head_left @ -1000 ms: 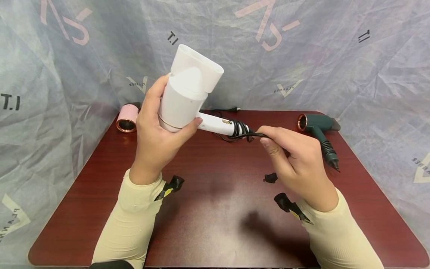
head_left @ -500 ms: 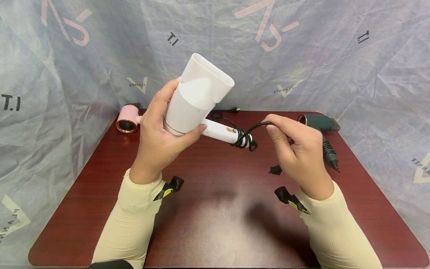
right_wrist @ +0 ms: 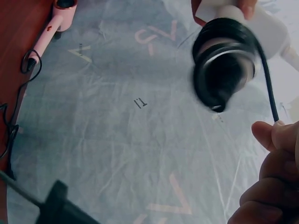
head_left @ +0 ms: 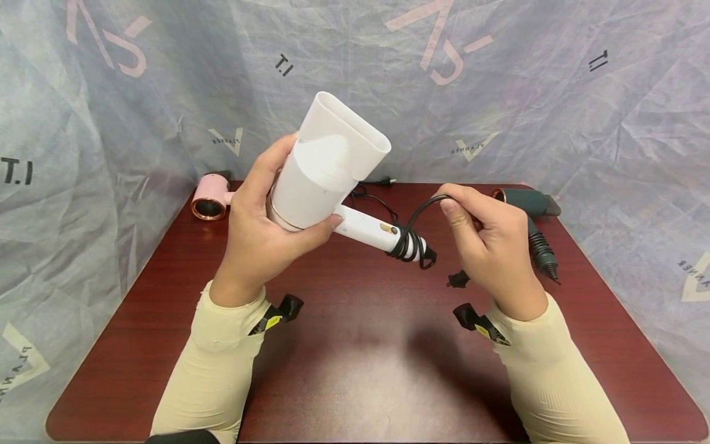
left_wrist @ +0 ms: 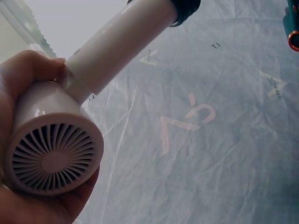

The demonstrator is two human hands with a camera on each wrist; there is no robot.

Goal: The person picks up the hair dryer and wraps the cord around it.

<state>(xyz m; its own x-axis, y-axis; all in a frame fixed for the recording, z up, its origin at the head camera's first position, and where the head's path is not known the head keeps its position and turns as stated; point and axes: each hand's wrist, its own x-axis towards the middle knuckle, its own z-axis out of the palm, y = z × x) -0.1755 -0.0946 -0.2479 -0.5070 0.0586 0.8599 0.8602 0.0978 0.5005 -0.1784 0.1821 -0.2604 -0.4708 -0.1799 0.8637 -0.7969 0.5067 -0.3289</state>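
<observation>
My left hand (head_left: 252, 228) grips the body of a white hair dryer (head_left: 318, 185) above the table, its flat nozzle tilted up. The handle slants down to the right, and a black cord (head_left: 407, 243) is wound several times round its end. With thumb and forefinger my right hand (head_left: 488, 240) pinches the cord, which arcs slackly from the coils. Below that hand hangs a black plug (head_left: 458, 280). In the left wrist view the dryer's round vent grille (left_wrist: 55, 158) faces the camera. The coils at the handle end (right_wrist: 222, 60) look blurred in the right wrist view.
A pink hair dryer (head_left: 211, 196) lies at the table's back left, its cord and plug (head_left: 386, 181) along the back edge. At the back right lies a dark green hair dryer (head_left: 527, 202) with its cord wrapped on the handle. Grey printed cloth (head_left: 355, 74) stands behind the table.
The white hair dryer has moved right and down, its handle tipping lower. My right hand has shifted slightly up, and the cord has gone from nearly straight to a raised arc.
</observation>
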